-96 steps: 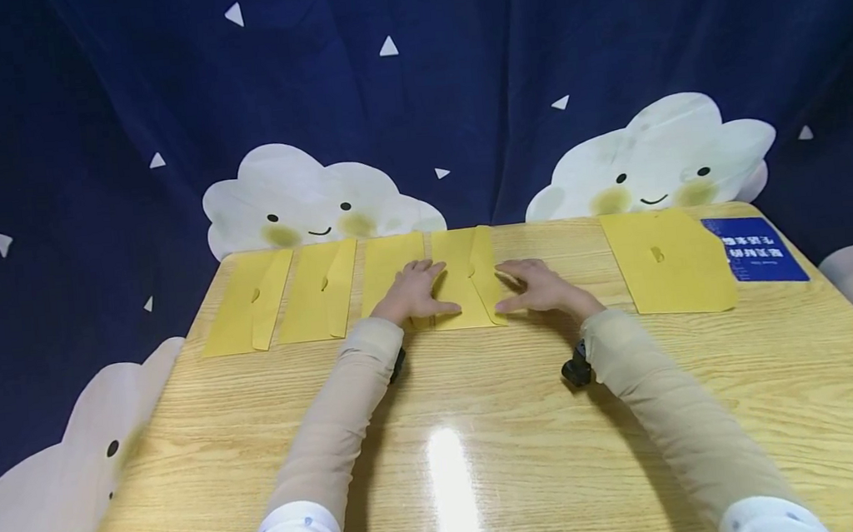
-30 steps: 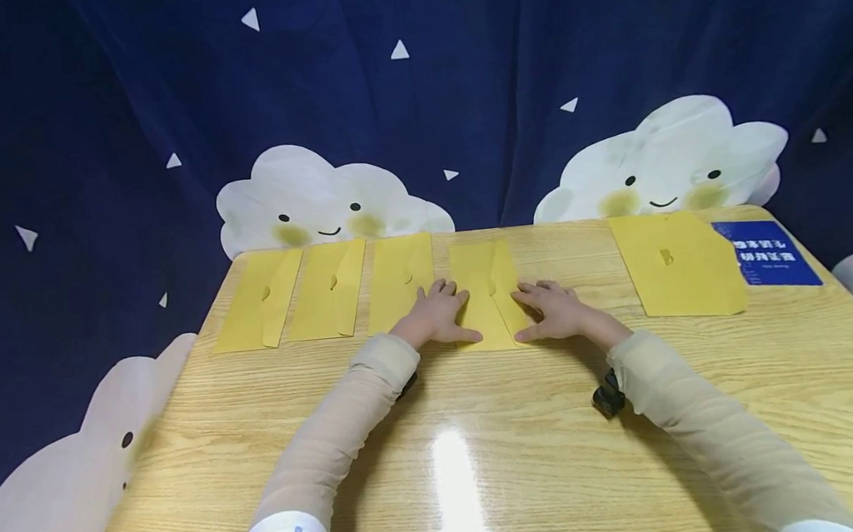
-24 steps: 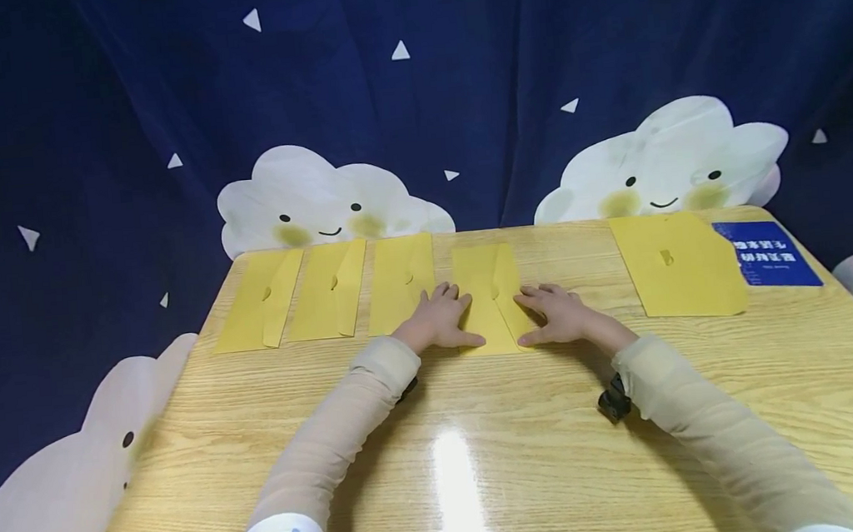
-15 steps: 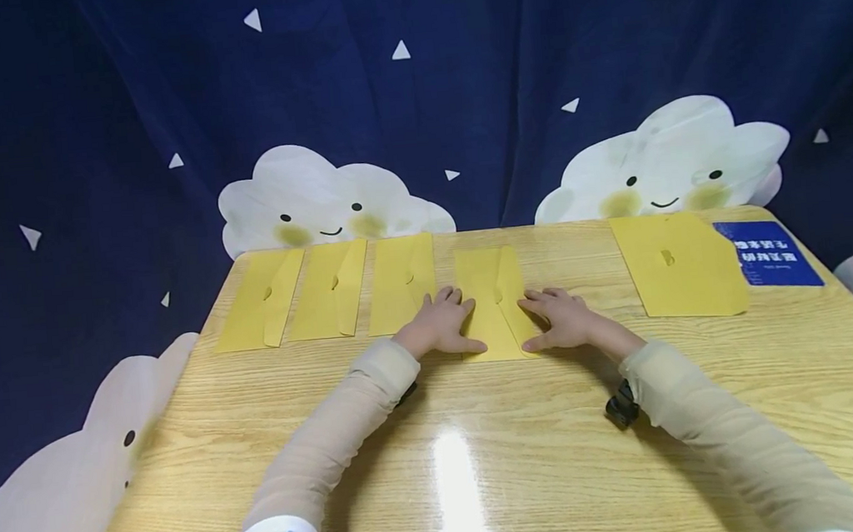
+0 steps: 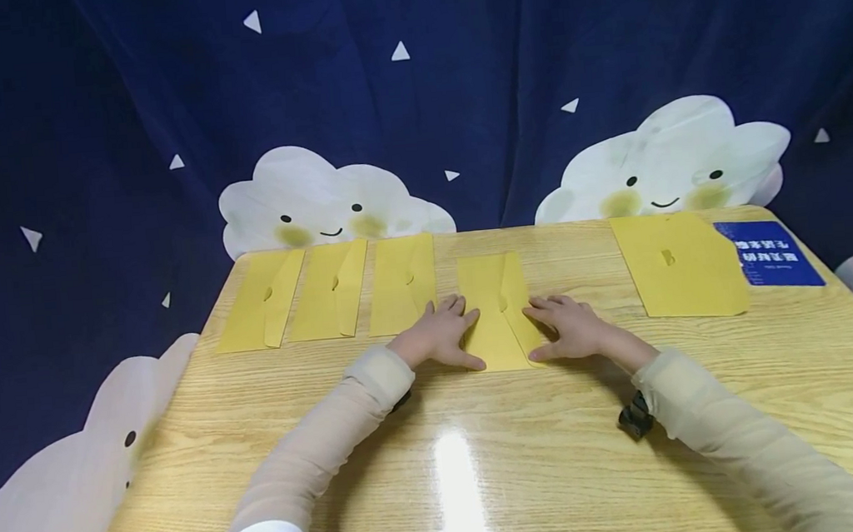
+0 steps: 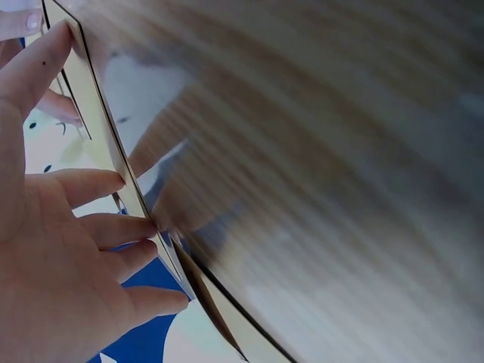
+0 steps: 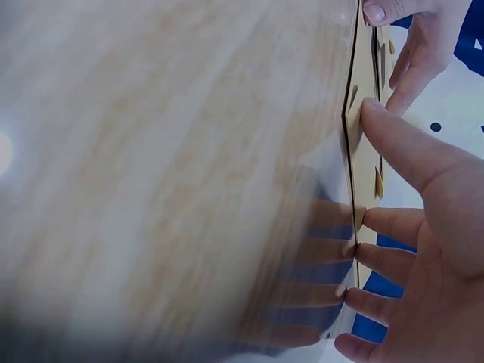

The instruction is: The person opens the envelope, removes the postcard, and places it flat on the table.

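A yellow envelope [image 5: 491,294] with a folded flap lies flat on the table between my two hands. My left hand [image 5: 443,333] rests along its left side, thumb on the near corner and fingers spread. At the right side, my right hand [image 5: 568,327] touches the flap edge with thumb and fingertips, fingers spread out. In the left wrist view, the left hand [image 6: 68,249] has its fingertips against the table and envelope edge. Likewise in the right wrist view, the right hand [image 7: 423,249] reaches the edge with extended fingers. Neither hand is curled round the envelope.
Left of my hands, a row of yellow envelopes [image 5: 257,304] lies along the far edge of the wooden table [image 5: 382,470]. Farther right lies a wider yellow envelope [image 5: 671,276], overlapping a blue printed card [image 5: 775,255]. A dark curtain [image 5: 458,88] hangs behind.
Both hands have slid the yellow envelope toward me, away from the row at the far edge and slightly to the right. The other envelopes and the blue card stay put.
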### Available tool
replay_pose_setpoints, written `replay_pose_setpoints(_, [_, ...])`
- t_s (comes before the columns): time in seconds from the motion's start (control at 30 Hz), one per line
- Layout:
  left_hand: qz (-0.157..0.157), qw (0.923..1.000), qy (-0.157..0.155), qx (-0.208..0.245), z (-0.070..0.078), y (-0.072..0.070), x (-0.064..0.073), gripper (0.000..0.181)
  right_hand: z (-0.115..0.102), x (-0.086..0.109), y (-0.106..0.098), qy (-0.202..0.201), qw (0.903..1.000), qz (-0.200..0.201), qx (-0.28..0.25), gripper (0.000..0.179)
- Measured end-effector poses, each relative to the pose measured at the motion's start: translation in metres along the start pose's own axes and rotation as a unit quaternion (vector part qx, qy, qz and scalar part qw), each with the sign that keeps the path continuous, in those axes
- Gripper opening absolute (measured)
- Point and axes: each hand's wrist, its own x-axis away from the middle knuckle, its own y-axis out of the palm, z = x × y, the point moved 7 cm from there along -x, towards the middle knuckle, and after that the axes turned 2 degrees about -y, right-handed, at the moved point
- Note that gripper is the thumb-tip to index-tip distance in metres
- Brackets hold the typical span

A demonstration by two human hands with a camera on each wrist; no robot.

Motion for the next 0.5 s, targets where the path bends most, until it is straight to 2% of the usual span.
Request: replay_pose_setpoints(0.5, [0.011,0.9996,0.023,-0.014,0.013,0.006,0.009,0.097,-0.006,0.016,0.002,-0.017,0.9996,0.007,0.021,0.079])
